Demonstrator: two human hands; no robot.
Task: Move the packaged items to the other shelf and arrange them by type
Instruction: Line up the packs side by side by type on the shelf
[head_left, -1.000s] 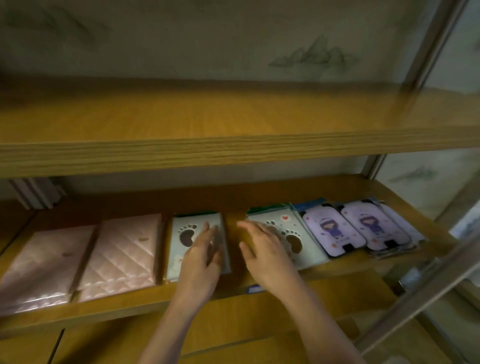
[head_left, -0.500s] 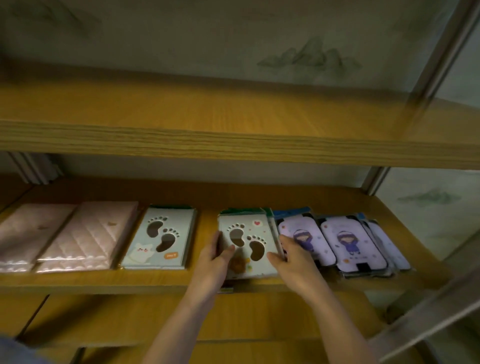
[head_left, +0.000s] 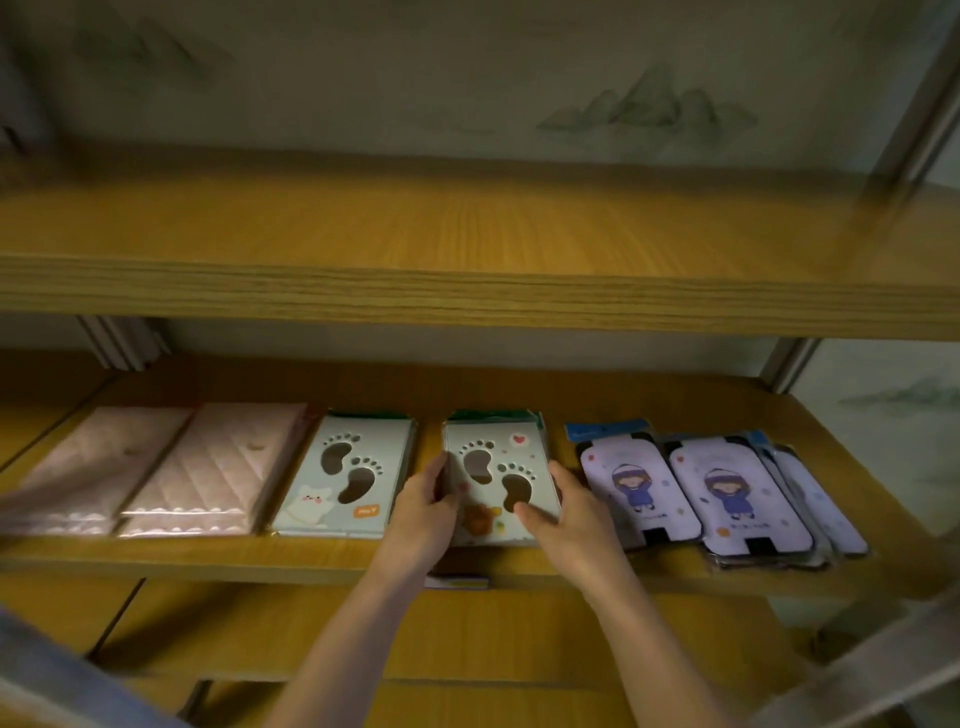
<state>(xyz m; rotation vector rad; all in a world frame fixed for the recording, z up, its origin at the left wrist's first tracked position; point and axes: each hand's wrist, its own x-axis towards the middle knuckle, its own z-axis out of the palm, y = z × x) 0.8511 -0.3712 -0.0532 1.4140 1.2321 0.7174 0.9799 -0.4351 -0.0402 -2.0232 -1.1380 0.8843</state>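
From the head camera, both hands are reaching onto the lower shelf (head_left: 519, 569) of a wooden rack. The left hand (head_left: 423, 514) is pressing against the left edge of a stack of footprint packs (head_left: 498, 478), thumb lying over the front face. The right hand (head_left: 571, 517) is closing on the right edge of the same stack, fingers curled along the side and thumb resting on the lower front. Between them the two hands are gripping this stack, which is sitting flat on the lower shelf near its front edge.

Just to the left, apart from the held stack, a second footprint pack (head_left: 345, 480) with a white cat on it is lying flat. Further left, two pink quilted packs (head_left: 171, 467) are lying side by side, touching each other. To the right of the hands, purple packs with a cartoon girl (head_left: 691, 491) are lying overlapped in a fanned row, with more of the same fanning out at the far right.

Above, the upper shelf (head_left: 467, 291) is spanning the whole width. A small label (head_left: 457, 582) is sticking to the lower shelf's front edge below the held stack.
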